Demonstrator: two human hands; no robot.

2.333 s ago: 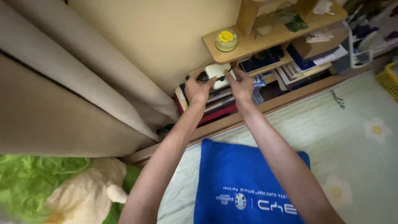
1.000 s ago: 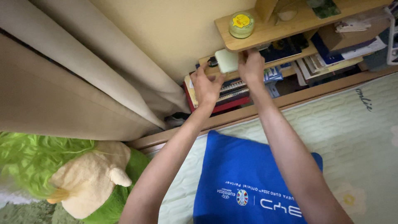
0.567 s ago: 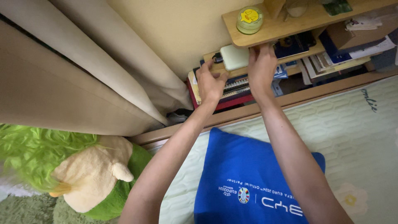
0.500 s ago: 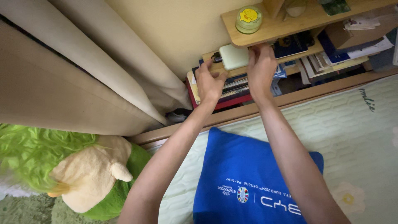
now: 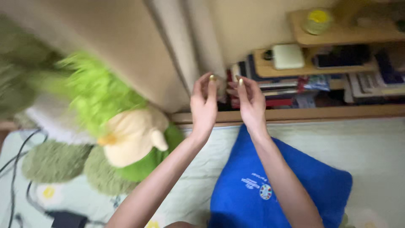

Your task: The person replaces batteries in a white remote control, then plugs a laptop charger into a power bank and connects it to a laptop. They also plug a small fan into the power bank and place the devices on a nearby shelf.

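Beside beige curtain, left hand and right hand open, grip empty

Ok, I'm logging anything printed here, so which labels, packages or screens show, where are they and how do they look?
Jar lid label: top wooden shelf, upper right; round, yellow, blurred.
Printed emblem: on the blue cushion beneath the arms; small, round, multicoloured, white lettering beside it.
Pale green case: lower shelf; rounded rectangle, plain.
Books: stacked under that shelf; red, blue and white edges, blurred.
No screens visible.

Green-and-cream plush toy beside a blue cushion — beige curtain behind.
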